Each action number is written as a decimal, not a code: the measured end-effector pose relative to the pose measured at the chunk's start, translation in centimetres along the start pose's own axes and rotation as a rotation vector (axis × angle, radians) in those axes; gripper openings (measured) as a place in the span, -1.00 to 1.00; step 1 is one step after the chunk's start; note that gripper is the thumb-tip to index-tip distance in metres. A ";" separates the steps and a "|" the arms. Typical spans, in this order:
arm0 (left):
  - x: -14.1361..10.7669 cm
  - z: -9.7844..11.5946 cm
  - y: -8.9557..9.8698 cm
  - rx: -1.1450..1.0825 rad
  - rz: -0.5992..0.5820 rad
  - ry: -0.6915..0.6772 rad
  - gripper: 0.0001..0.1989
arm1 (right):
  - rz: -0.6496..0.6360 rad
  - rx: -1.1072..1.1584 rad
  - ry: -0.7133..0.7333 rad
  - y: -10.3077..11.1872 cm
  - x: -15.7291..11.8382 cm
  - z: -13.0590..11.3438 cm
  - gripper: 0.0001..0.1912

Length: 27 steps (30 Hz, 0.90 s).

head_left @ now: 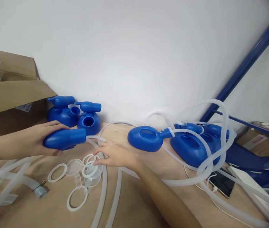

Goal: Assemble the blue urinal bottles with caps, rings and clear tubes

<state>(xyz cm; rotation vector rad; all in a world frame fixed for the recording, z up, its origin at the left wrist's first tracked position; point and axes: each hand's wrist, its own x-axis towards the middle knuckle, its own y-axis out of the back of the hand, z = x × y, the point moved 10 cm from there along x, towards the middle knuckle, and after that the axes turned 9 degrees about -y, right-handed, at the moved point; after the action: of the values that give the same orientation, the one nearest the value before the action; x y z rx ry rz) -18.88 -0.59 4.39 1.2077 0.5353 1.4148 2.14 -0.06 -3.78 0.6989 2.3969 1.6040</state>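
Observation:
My left hand [39,139] is closed around a blue plastic urinal funnel [65,138], its wide round end pointing right. My right hand [115,155] reaches into a small pile of caps, thumb and fingertips curled at the edge of a white ring cap [90,170]. Other ring caps lie beside it, with clear discs on short straps, one ring [77,199] nearest me. Behind my left hand stand two blue urinal bottles [89,124], each with a similar funnel resting on top. A third blue bottle [145,138] lies right of my right hand, a hose at its neck.
Clear hoses [101,202] run across the brown tabletop, and more tubing [18,177] lies at left. A cardboard box [13,95] stands at back left. At right are more blue bottles [189,148] with looped hose, a phone [222,183] on a cable, and a blue metal frame [250,63].

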 end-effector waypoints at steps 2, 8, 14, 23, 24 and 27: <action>0.3 0.8 -0.7 0.000 -0.060 -0.023 -0.26 | 0.069 -0.059 -0.070 3.3 -1.3 0.9 -0.61; -0.4 1.0 -3.5 -0.351 0.013 0.176 0.04 | 0.585 -0.177 -0.499 16.8 -11.6 8.7 -0.60; 3.7 6.3 -9.0 -0.513 0.007 0.163 -0.06 | 0.422 -0.365 -1.016 16.2 -20.2 19.4 -0.30; 17.8 20.7 -16.7 -0.228 0.040 -0.034 -0.07 | 0.453 -0.433 -0.952 15.3 -19.8 20.7 -0.57; 18.9 21.4 -17.7 -0.214 0.025 -0.029 -0.11 | 0.449 -0.426 -0.934 15.3 -19.7 20.5 -0.60; 20.8 22.6 -20.1 -0.164 -0.055 -0.010 -0.16 | 0.441 -0.409 -0.887 15.3 -19.2 20.2 -0.62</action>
<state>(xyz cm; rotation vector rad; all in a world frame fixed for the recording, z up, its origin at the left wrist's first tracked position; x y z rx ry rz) 13.54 16.55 3.00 1.0612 0.4338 1.3772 31.20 12.32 -0.29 1.5079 1.2988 1.3975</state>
